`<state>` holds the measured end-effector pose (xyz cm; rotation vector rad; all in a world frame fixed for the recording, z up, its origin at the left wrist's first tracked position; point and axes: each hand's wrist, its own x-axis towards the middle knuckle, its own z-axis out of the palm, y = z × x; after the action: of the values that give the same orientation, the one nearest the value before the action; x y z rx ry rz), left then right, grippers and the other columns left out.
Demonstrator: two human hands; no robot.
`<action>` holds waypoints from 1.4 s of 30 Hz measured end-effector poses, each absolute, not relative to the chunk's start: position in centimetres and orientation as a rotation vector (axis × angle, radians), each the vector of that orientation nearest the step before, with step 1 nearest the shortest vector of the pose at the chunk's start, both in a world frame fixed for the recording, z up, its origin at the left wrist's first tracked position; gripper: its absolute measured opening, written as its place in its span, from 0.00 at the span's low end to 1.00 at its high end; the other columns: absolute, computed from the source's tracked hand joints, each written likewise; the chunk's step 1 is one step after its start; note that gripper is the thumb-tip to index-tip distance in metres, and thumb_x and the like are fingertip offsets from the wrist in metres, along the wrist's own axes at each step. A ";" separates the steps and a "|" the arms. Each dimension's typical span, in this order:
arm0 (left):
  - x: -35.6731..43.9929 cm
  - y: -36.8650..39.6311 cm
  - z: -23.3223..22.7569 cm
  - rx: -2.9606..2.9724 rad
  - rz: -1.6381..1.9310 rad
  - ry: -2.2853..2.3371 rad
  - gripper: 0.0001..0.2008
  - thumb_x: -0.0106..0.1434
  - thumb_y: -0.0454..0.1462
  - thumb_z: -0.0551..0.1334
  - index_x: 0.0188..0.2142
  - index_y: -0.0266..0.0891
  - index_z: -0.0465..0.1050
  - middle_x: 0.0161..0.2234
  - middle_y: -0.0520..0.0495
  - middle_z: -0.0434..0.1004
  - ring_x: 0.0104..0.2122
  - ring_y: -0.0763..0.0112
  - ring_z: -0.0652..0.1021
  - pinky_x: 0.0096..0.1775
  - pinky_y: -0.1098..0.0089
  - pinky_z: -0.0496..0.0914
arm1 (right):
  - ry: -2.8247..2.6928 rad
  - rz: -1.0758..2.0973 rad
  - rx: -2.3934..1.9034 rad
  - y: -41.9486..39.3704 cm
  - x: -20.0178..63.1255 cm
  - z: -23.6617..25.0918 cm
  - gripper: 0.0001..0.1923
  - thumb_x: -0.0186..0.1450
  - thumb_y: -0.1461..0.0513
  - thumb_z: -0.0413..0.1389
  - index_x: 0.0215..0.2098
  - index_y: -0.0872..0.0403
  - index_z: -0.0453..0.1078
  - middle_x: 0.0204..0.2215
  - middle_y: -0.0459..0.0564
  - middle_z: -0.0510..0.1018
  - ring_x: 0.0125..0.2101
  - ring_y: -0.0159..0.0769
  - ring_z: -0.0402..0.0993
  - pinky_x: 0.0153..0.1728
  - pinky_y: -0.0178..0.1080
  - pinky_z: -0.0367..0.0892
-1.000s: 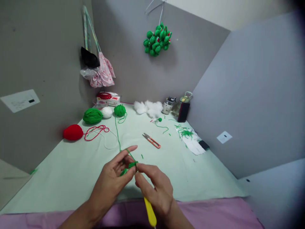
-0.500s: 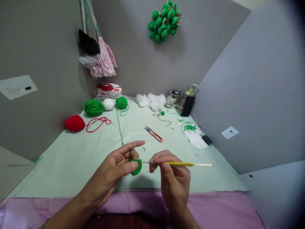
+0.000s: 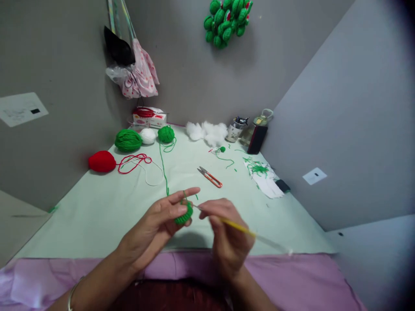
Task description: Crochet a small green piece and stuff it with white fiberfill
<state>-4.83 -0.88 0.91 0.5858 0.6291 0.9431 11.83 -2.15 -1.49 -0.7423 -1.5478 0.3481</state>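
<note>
Light: diffuse and moderate, apparently fell from above. Left wall (image 3: 65, 147): stood dim grey. Right wall (image 3: 356, 108): showed paler, bluish. Shadows: soft; one lay on the tabletop (image 3: 94, 216) below the crochet piece (image 3: 183, 214), another on the back wall (image 3: 181, 65) beside the green cluster (image 3: 227, 21). Blur: motion smeared the hook (image 3: 240, 226), with a pale glint at its rear end; right hand (image 3: 231, 237) was slightly soft. Edges: wide-angle stretch; blackness filled the upper right corner.

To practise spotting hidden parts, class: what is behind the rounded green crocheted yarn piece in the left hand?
Behind the green crocheted piece, fingertips of the left hand show past its lower right edge. Parts of those fingers behind it are covered, as is its far side.
</note>
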 end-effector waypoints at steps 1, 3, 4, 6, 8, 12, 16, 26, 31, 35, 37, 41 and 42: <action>-4.9 -0.8 0.9 0.600 0.967 0.638 0.20 0.58 0.39 0.76 0.51 0.43 0.85 0.36 0.51 0.77 0.36 0.76 0.73 0.43 0.75 0.70 | -1.437 0.483 -0.741 -2.0 11.8 -1.3 0.12 0.73 0.67 0.55 0.46 0.48 0.80 0.33 0.49 0.82 0.33 0.36 0.78 0.33 0.40 0.76; -5.1 -0.8 0.7 0.699 1.017 0.670 0.20 0.59 0.38 0.75 0.52 0.45 0.84 0.36 0.52 0.76 0.36 0.76 0.73 0.43 0.76 0.70 | -1.284 0.707 -0.724 -1.6 11.7 -1.1 0.10 0.73 0.63 0.56 0.41 0.49 0.80 0.30 0.48 0.80 0.27 0.34 0.75 0.29 0.38 0.74; -5.1 -0.8 0.6 0.766 1.029 0.689 0.21 0.60 0.38 0.75 0.54 0.47 0.83 0.37 0.52 0.78 0.37 0.75 0.74 0.43 0.76 0.70 | -1.262 0.789 -0.716 -1.4 11.7 -1.1 0.09 0.73 0.62 0.57 0.40 0.50 0.81 0.30 0.48 0.80 0.27 0.33 0.75 0.29 0.38 0.74; -5.1 -0.9 0.4 0.899 1.012 0.731 0.24 0.61 0.39 0.74 0.57 0.50 0.80 0.42 0.50 0.81 0.43 0.71 0.77 0.47 0.72 0.71 | -1.280 0.895 -0.733 -1.0 11.6 -1.4 0.08 0.72 0.59 0.60 0.38 0.51 0.81 0.33 0.50 0.82 0.31 0.35 0.78 0.32 0.39 0.75; -5.1 -1.1 0.3 1.004 0.977 0.770 0.26 0.63 0.39 0.73 0.61 0.52 0.77 0.48 0.49 0.82 0.50 0.65 0.78 0.53 0.67 0.72 | -1.280 0.950 -0.742 -0.8 11.6 -1.8 0.07 0.71 0.58 0.61 0.39 0.50 0.82 0.34 0.50 0.83 0.34 0.36 0.78 0.35 0.38 0.75; -5.3 -1.3 0.5 1.169 1.014 0.884 0.27 0.63 0.39 0.72 0.62 0.53 0.75 0.44 0.51 0.79 0.50 0.64 0.78 0.58 0.63 0.70 | -1.172 1.057 -0.695 -0.4 11.6 -2.3 0.07 0.69 0.56 0.64 0.38 0.50 0.82 0.33 0.48 0.83 0.28 0.31 0.74 0.32 0.36 0.72; -5.1 -1.6 0.5 1.322 1.161 0.994 0.26 0.63 0.35 0.70 0.60 0.52 0.77 0.40 0.52 0.73 0.44 0.68 0.77 0.55 0.65 0.72 | -1.188 1.071 -0.639 -0.4 11.4 -2.2 0.08 0.69 0.55 0.64 0.37 0.50 0.81 0.33 0.49 0.84 0.28 0.32 0.74 0.29 0.36 0.72; -5.4 -2.4 0.5 1.593 1.273 1.026 0.25 0.64 0.35 0.70 0.60 0.55 0.77 0.42 0.51 0.72 0.40 0.70 0.76 0.51 0.68 0.71 | -1.177 1.085 -0.596 -0.6 11.2 -2.3 0.09 0.69 0.54 0.63 0.36 0.51 0.79 0.32 0.49 0.83 0.25 0.31 0.73 0.27 0.36 0.71; -5.6 -1.8 0.7 1.357 1.088 0.937 0.28 0.64 0.39 0.70 0.64 0.49 0.72 0.38 0.52 0.76 0.42 0.66 0.78 0.50 0.66 0.71 | -1.301 0.916 -0.670 -0.9 11.4 -2.3 0.10 0.71 0.55 0.61 0.38 0.50 0.80 0.33 0.50 0.82 0.30 0.35 0.77 0.29 0.38 0.74; -5.2 -1.3 0.3 1.130 1.010 0.820 0.16 0.62 0.39 0.72 0.48 0.43 0.75 0.36 0.53 0.74 0.39 0.68 0.75 0.43 0.68 0.68 | -1.503 0.544 -0.776 -1.5 11.4 -1.9 0.09 0.72 0.63 0.59 0.43 0.46 0.82 0.36 0.50 0.82 0.37 0.38 0.79 0.34 0.41 0.76; -4.7 -1.5 -0.2 1.017 0.960 0.729 0.13 0.60 0.38 0.73 0.36 0.42 0.69 0.34 0.54 0.73 0.35 0.71 0.73 0.39 0.70 0.66 | -1.476 0.350 -0.819 -1.4 11.6 -1.7 0.13 0.72 0.67 0.58 0.45 0.44 0.82 0.36 0.49 0.80 0.34 0.36 0.78 0.31 0.39 0.73; -3.8 -2.3 -1.3 0.861 0.754 0.574 0.20 0.56 0.37 0.75 0.33 0.43 0.62 0.30 0.57 0.71 0.31 0.73 0.71 0.35 0.70 0.63 | -1.361 0.113 -0.900 0.1 13.0 -0.5 0.12 0.71 0.68 0.59 0.43 0.46 0.81 0.34 0.47 0.78 0.34 0.35 0.75 0.33 0.39 0.71; -3.8 -2.3 -1.5 0.857 0.716 0.564 0.19 0.56 0.37 0.75 0.34 0.42 0.64 0.30 0.57 0.71 0.31 0.74 0.71 0.35 0.71 0.62 | -1.365 0.136 -0.925 0.7 13.7 -0.1 0.11 0.71 0.67 0.58 0.42 0.47 0.81 0.33 0.46 0.79 0.32 0.33 0.74 0.33 0.39 0.71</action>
<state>-3.79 -2.33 -1.50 0.8573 0.5640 0.7157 13.69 0.73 -0.13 -0.9252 -1.3646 0.1364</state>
